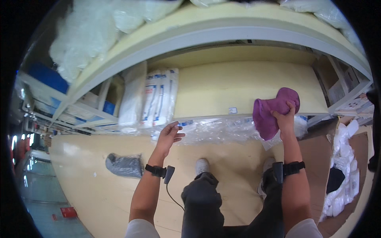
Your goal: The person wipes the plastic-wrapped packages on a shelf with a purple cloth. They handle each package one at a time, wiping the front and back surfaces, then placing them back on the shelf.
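In my right hand (285, 119) is a purple soft fabric piece (266, 115), curved and plush-looking, its exact kind unclear. My fingers and thumb close around its right side, in front of the lower shelf. My left hand (170, 137) is raised with the fingers apart and holds nothing. It is nearest to the shelf's front edge and the clear plastic bags (206, 131) below it. On the floor to the left lies a dark grey soft item (124, 166) in a clear plastic wrapper.
Flat white plastic packs (158, 95) lie at the left of the yellow shelf board (238, 79). Clear bags (85, 35) fill the shelf above. An open cardboard box (317, 198) with white plastic packs (343, 174) stands at right. A red object (68, 212) lies far left.
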Available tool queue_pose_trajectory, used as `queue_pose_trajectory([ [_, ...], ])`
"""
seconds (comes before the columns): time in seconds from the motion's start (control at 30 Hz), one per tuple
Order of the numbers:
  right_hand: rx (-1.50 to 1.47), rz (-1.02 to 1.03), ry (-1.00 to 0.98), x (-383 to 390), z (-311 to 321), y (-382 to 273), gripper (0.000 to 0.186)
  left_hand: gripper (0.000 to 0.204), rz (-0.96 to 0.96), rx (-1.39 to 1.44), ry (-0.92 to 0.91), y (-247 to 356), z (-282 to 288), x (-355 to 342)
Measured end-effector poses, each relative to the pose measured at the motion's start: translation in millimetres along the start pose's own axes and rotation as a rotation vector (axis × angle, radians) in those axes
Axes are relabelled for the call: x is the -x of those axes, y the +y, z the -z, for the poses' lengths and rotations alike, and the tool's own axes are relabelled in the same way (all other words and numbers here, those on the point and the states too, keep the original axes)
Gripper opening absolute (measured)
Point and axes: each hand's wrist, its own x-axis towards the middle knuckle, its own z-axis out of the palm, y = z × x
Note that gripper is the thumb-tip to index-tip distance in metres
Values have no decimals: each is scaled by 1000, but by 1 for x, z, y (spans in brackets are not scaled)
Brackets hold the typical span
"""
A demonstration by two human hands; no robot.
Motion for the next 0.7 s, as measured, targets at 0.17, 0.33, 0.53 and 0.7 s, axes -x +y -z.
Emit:
queue_pose_trajectory([
  [0.17, 121, 87, 140, -21, 0, 32, 79, 37, -131, -255, 131, 72, 67, 43],
  [0.33, -165, 48, 59, -14, -2, 16, 67, 69, -377, -1090, 630, 58, 151, 2],
  [0.53, -196, 216, 144, -14, 7, 0, 61, 55, -224, -1248, 720, 58, 105, -27],
  [0.7, -229, 122, 87, 0, 1, -13, 61, 20, -408, -1442, 786, 70, 171, -40],
])
